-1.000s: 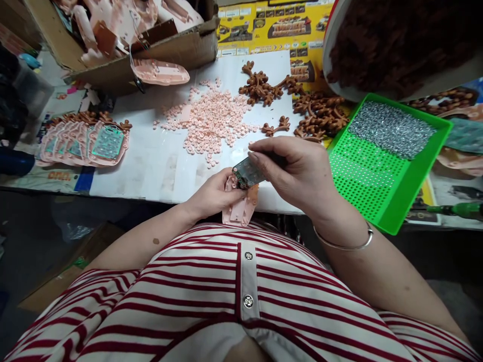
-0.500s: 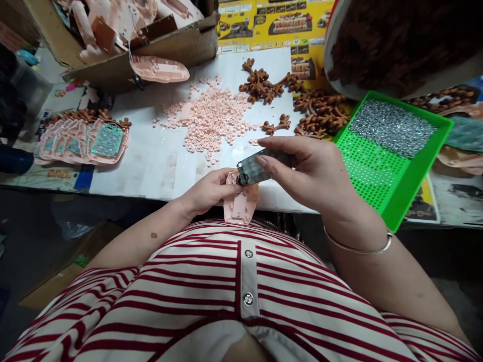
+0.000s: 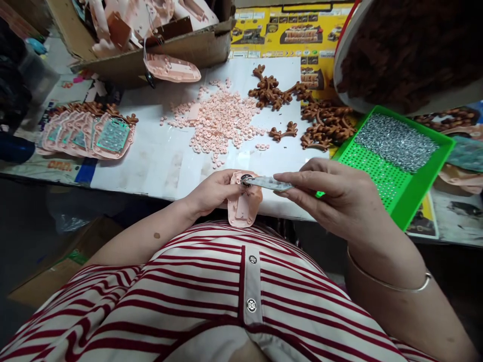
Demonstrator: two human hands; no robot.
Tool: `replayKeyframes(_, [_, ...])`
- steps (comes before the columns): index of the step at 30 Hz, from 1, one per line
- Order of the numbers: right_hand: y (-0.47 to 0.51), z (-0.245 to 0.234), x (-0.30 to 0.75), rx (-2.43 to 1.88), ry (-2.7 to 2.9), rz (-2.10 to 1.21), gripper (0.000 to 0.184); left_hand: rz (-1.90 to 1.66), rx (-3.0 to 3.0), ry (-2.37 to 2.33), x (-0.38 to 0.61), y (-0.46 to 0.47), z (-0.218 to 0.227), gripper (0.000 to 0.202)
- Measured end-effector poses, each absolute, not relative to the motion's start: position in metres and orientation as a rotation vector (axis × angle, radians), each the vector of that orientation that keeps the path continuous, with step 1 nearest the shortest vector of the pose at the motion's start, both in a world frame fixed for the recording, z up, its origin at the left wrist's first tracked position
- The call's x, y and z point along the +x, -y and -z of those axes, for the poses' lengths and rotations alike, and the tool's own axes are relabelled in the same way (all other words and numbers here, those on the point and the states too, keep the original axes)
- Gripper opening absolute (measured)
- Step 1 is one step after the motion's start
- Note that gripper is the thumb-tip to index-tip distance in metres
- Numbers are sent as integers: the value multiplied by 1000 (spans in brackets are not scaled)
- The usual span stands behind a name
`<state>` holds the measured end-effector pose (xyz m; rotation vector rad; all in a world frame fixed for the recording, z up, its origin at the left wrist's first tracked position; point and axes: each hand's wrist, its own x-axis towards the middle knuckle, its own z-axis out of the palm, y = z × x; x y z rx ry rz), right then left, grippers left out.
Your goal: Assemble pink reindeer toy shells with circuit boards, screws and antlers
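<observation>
My left hand point(image 3: 213, 193) is closed on the edge of a pink plastic shell point(image 3: 241, 208), held just in front of the table edge with its hollow inside facing up. A dark round part point(image 3: 246, 179), perhaps a small speaker, sits at the shell's upper end. My right hand point(image 3: 332, 193) pinches a circuit board point(image 3: 268, 183) between thumb and fingers. The board is tilted nearly edge-on, and its left end reaches over the round part. Whether the board touches it, I cannot tell.
Small pink plastic pieces point(image 3: 222, 120) lie heaped mid-table, with brown branch-shaped parts point(image 3: 326, 125) to their right. A green tray point(image 3: 400, 201) holds silvery screws point(image 3: 396, 141). Pink shells with boards point(image 3: 113, 133) stand at left. Behind are a cardboard box point(image 3: 181, 50) and a tub of brown parts point(image 3: 400, 55).
My right hand has moved right and down, turning the circuit board from face-up to nearly edge-on. The dark round part in the shell now shows. The whole view has shifted slightly.
</observation>
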<state>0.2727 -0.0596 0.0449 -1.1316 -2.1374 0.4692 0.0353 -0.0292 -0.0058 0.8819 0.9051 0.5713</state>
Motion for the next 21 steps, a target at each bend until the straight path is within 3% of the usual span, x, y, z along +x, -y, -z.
replayKeyframes(3, [62, -42, 265, -1166, 2077, -330, 18, -578, 893, -936, 34, 30, 6, 27])
replayKeyframes(12, [87, -6, 242, -919, 2242, 114, 27, -634, 792, -894, 35, 27, 6, 27])
replayKeyframes(21, [90, 11, 230, -865, 2285, 175, 24, -661, 732, -906, 35, 27, 5, 30])
